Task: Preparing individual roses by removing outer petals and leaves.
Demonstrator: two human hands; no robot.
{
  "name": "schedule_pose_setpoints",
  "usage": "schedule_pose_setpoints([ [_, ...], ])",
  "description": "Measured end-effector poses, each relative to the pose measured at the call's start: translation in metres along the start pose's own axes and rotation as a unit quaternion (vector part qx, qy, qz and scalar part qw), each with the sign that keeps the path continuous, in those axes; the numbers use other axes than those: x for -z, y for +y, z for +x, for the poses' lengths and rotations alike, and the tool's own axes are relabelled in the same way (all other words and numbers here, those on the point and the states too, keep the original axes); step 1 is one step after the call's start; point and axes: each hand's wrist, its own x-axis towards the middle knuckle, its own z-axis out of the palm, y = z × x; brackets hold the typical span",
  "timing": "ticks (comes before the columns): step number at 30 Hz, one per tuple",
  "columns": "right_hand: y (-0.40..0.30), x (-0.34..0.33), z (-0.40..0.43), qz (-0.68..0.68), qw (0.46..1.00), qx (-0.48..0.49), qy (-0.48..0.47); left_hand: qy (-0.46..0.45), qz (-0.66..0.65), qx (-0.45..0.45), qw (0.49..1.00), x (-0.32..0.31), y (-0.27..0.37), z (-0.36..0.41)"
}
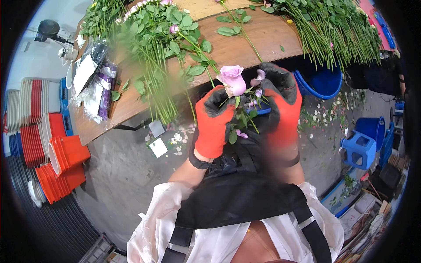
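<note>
My left hand (213, 126), in a red work glove with a black coated palm, grips a lilac rose (232, 81) just under its bloom. The bloom points up and away from me, and a leafy stem (244, 120) hangs below the hand. My right hand (284, 95), gloved the same way, is close beside the bloom with a curled lilac petal (258, 78) at its fingertips. Part of its wrist is blurred. Below the hands, loose petals and a blue rim (262, 111) show, partly hidden by the gloves.
A wooden table (220, 62) carries bundled roses (148, 62), more long green stems (329, 36) and plastic-wrapped packaging (95, 82). Under its right edge stands a blue bucket (320, 80). Red crates (65, 157) are at left, a blue stool (359, 149) at right; petals litter the concrete floor (121, 184).
</note>
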Motion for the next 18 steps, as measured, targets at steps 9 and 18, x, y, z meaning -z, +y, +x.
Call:
schedule_pose_setpoints([
  [9, -0.018, -0.014, -0.013, -0.45, 0.836, 0.309, -0.045, 0.025, 0.151, -0.098, 0.983, -0.019, 0.015, -0.012],
  [18, 0.005, -0.014, -0.015, -0.025, 0.992, 0.124, -0.021, -0.02, 0.049, -0.039, 0.998, -0.005, 0.005, -0.01],
])
